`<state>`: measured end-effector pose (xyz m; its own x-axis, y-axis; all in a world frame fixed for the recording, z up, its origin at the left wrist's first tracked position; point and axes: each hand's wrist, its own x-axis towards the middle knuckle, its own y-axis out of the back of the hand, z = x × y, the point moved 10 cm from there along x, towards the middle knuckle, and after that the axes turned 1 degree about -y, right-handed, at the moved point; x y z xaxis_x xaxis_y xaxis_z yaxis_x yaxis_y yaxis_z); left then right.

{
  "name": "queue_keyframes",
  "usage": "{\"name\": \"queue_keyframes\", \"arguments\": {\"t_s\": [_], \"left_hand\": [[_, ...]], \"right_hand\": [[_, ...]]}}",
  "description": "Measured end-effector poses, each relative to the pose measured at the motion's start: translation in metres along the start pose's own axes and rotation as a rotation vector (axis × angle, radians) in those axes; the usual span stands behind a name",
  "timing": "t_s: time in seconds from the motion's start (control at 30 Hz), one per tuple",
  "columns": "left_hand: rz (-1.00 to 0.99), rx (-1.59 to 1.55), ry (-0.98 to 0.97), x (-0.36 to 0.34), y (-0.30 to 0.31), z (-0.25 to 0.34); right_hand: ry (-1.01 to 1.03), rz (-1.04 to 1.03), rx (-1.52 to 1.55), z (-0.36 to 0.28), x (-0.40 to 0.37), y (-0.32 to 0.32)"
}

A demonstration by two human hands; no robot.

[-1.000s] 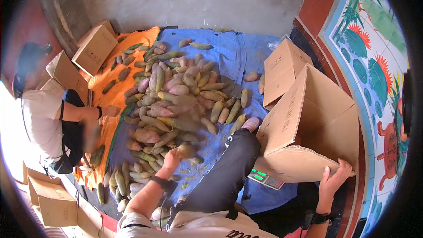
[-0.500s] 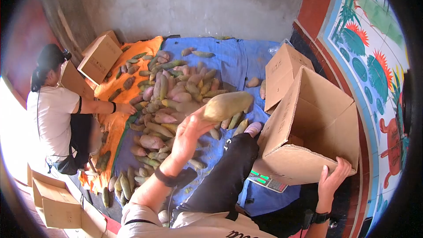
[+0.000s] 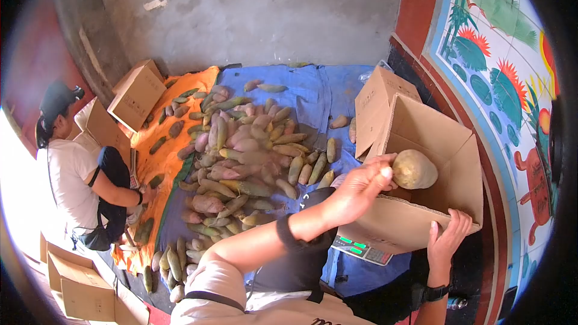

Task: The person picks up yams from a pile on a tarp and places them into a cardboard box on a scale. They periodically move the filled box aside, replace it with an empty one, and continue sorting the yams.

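Observation:
My left hand (image 3: 361,189) is closed round the end of a large pale yellow-green radish-like vegetable (image 3: 415,169), which it holds over the mouth of an open cardboard box (image 3: 442,129). With curled fingers, my right hand (image 3: 448,235) grips the box's near right edge. The box stands tilted towards me, and a scale (image 3: 361,250) with lit green displays shows beneath its left side. To the left of the box, a big heap of green and pinkish vegetables (image 3: 241,144) lies on a blue sheet (image 3: 307,87).
A person (image 3: 72,174) crouches at the left beside an orange sheet (image 3: 158,162), one hand near a green vegetable. Closed boxes stand at the back left (image 3: 137,95) and behind my box (image 3: 376,99). Another open box (image 3: 84,292) is at the lower left.
My left hand has carried the vegetable rightwards, from above the heap to over the box. My right hand stays on the box edge. The other person's arm has drawn back from the heap.

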<state>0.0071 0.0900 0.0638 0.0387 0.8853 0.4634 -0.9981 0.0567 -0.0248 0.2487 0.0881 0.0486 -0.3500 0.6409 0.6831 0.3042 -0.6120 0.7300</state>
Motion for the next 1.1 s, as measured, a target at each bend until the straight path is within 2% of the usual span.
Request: {"name": "queue_keyframes", "arguments": {"t_s": [0.1,0.13,0.2,0.23,0.3,0.47,0.53,0.6,0.7,0.83,0.9,0.97,1.03,1.07,1.1], "left_hand": [[-0.1,0.32,-0.161,0.012,-0.025,0.009],[-0.101,0.32,-0.161,0.011,-0.028,0.01],[-0.21,0.59,-0.039,0.01,-0.045,0.007],[-0.209,0.59,-0.037,0.008,-0.046,0.002],[-0.225,0.726,-0.279,0.002,-0.057,0.011],[-0.14,0.551,-0.308,-0.009,-0.038,0.03],[-0.032,0.65,-0.384,-0.019,-0.021,0.044],[0.026,0.71,-0.356,-0.032,0.001,0.04],[0.196,0.795,-0.222,-0.059,0.055,0.022],[0.289,1.018,0.076,-0.124,0.132,-0.039],[0.258,1.165,0.234,-0.173,0.169,-0.079],[0.311,1.14,0.409,-0.233,0.205,-0.118],[0.264,1.204,0.702,-0.307,0.236,-0.164],[0.165,1.197,0.881,-0.344,0.246,-0.189],[0.117,1.269,0.959,-0.381,0.253,-0.206]], "right_hand": [[0.014,0.014,0.006,-0.001,0.001,0.0],[0.031,0.025,0.003,-0.002,0.0,0.001],[0.027,0.021,-0.004,-0.002,0.002,0.001],[0.027,0.021,-0.01,-0.003,0.003,0.001],[0.04,0.031,-0.01,-0.004,0.003,0.001],[0.058,0.054,-0.026,-0.005,0.001,0.004],[0.098,0.052,-0.02,-0.013,0.002,0.005],[0.077,0.039,-0.014,-0.014,0.006,0.005],[0.051,0.023,-0.005,-0.007,0.005,0.002],[0.085,0.045,-0.043,-0.002,0.003,0.0],[0.068,0.044,-0.056,0.003,-0.001,-0.002],[0.078,0.028,-0.051,0.004,-0.001,-0.005],[0.082,0.05,-0.07,0.003,0.001,-0.003],[0.089,0.038,-0.068,0.006,-0.001,-0.006],[0.095,0.024,-0.065,0.007,-0.001,-0.008]]}}
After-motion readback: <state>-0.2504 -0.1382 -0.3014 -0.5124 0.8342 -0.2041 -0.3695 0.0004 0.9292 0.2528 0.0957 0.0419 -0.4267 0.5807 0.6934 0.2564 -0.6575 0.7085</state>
